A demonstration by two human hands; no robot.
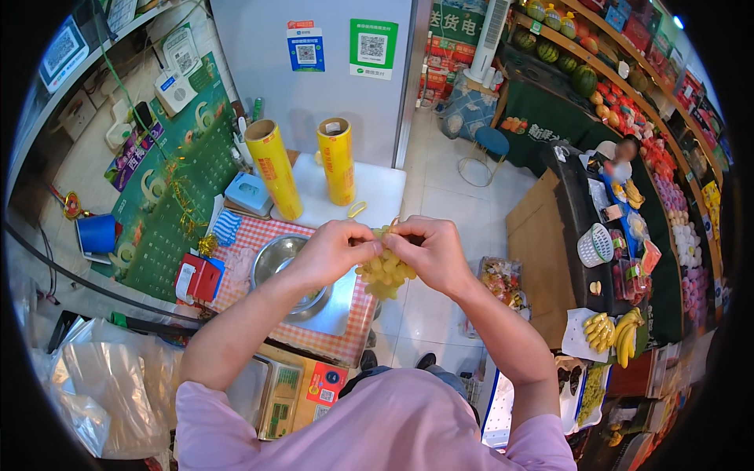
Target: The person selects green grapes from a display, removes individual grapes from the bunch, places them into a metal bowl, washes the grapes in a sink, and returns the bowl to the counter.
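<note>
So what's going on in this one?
A person in a pink top holds a bunch of green grapes up in front of them with both hands. The left hand and right hand both pinch at the top of the bunch, near the stem. Below the hands a metal bowl sits on a checked cloth, with two yellow rolls of film standing behind. Fruit fills the shelves on the right.

Seen from above, the person wears a pale pink short-sleeved shirt (393, 428) filling the lower centre of the frame, both forearms bare, with the left hand (330, 253) and right hand (432, 250) ungloved.
</note>
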